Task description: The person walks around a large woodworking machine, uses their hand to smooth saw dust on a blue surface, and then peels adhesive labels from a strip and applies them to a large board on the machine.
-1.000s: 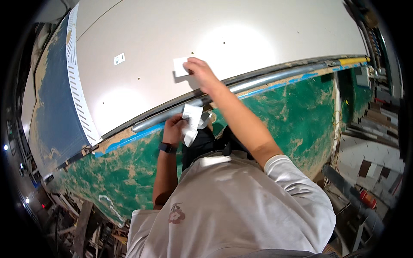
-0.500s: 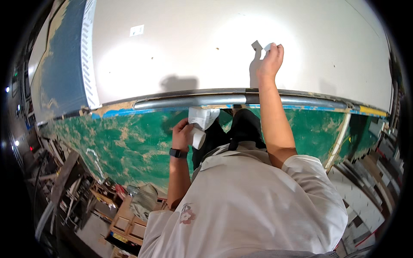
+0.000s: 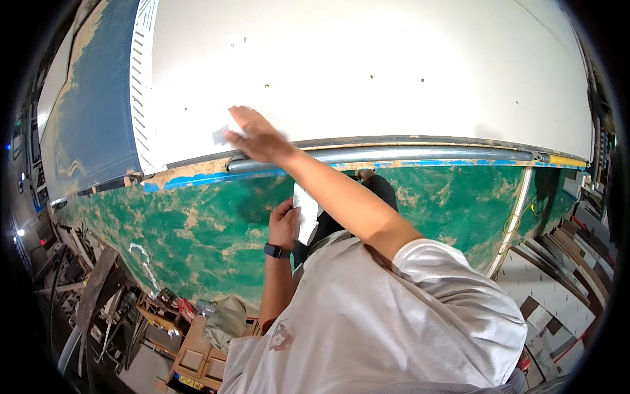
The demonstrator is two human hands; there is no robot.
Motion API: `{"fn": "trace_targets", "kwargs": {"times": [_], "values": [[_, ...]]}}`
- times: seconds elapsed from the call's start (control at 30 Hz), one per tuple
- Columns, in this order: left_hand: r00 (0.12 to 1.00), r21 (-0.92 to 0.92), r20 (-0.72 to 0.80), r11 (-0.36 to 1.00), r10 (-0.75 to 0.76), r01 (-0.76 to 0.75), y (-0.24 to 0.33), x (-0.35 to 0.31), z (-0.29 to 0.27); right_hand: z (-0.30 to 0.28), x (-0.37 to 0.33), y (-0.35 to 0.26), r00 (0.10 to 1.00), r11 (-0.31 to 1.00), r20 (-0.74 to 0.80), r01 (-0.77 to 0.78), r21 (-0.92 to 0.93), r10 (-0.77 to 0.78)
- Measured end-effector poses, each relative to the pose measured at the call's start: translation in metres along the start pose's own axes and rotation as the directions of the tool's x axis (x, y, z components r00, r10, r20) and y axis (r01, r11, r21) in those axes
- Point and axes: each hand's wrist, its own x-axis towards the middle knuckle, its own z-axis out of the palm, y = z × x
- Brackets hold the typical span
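My left hand [image 3: 283,223] is closed round a folded white paper strip [image 3: 306,215], which hangs in front of my dark trousers beside the panel's front edge. My right arm reaches across to the left, over the front edge of a large white panel [image 3: 341,111]. Above the panel's near left part is my right hand [image 3: 257,136], slightly blurred, its thumb apart from the fingers. A small white label seems to be pinched there, hard to make out against the white; a square-cornered grey shadow lies beside the fingertips.
A small label [image 3: 236,43] lies on the panel, which has several small dark holes. Along its front edge runs a grey metal pipe [image 3: 387,155]. A blue sanded board [image 3: 98,98] adjoins on the left. Wooden drawers [image 3: 197,348] stand lower left; stacked boards [image 3: 551,282] lie on the right.
My right hand has swung from the panel's right part to its near left part. The paper in my left hand has turned and now hangs narrower. The view has shifted slightly.
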Motion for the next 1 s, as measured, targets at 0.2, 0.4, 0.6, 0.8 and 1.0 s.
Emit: {"fn": "trace_targets", "kwargs": {"times": [0.2, 0.4, 0.6, 0.8, 1.0], "values": [[0.995, -0.041, 0.082, 0.997, -0.056, 0.06, 0.012, 0.01, -0.053, -0.132, -0.009, 0.03, 0.763, 0.696, -0.416, 0.061, -0.715, -0.495], [0.978, -0.015, 0.201, 0.998, -0.064, 0.069, 0.024, 0.025, -0.069, -0.113, -0.034, 0.017, 0.991, 0.57, 0.091, 0.021, -0.821, 0.094], [0.982, -0.042, 0.186, 0.999, -0.019, 0.027, 0.038, 0.028, -0.061, -0.081, -0.088, -0.012, 0.982, 0.756, 0.046, -0.109, -0.645, 0.181], [0.987, -0.039, 0.16, 0.999, -0.006, 0.012, 0.044, 0.032, -0.045, -0.084, -0.101, -0.005, 0.988, 0.738, 0.068, -0.055, -0.673, 0.135], [0.993, -0.017, 0.114, 1.0, 0.026, -0.024, 0.03, 0.031, -0.039, -0.084, -0.102, -0.006, 0.985, 0.754, 0.088, -0.055, -0.655, 0.148]]}}
